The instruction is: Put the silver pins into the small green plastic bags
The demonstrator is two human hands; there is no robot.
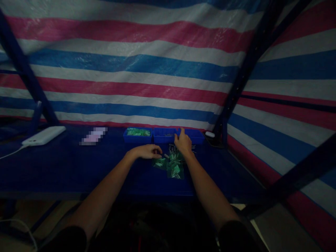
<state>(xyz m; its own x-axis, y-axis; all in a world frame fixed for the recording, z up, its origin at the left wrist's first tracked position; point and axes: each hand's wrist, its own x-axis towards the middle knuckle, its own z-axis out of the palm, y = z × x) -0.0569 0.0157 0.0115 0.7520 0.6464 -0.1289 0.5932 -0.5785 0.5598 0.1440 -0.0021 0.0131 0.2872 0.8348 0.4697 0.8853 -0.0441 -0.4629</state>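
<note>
Both my arms reach over a dark blue table (65, 164). My left hand (147, 151) lies low on the table with its fingers curled, the tips pinched on a small pale piece I cannot make out. My right hand (183, 142) is raised beside it, its fingers reaching toward the middle blue tray (165, 135). Between and below the hands lies a pile of small green packets (172, 164). Three blue trays stand in a row at the back; the left tray (138, 135) holds green pieces, the right tray (195, 136) is partly hidden by my right hand.
A white flat device (44, 135) with a cable lies at the far left. A pale blurred card (93, 136) lies left of the trays. A small white object (210, 134) sits by the dark frame post (236, 87). A striped tarpaulin (131, 59) walls the back and right.
</note>
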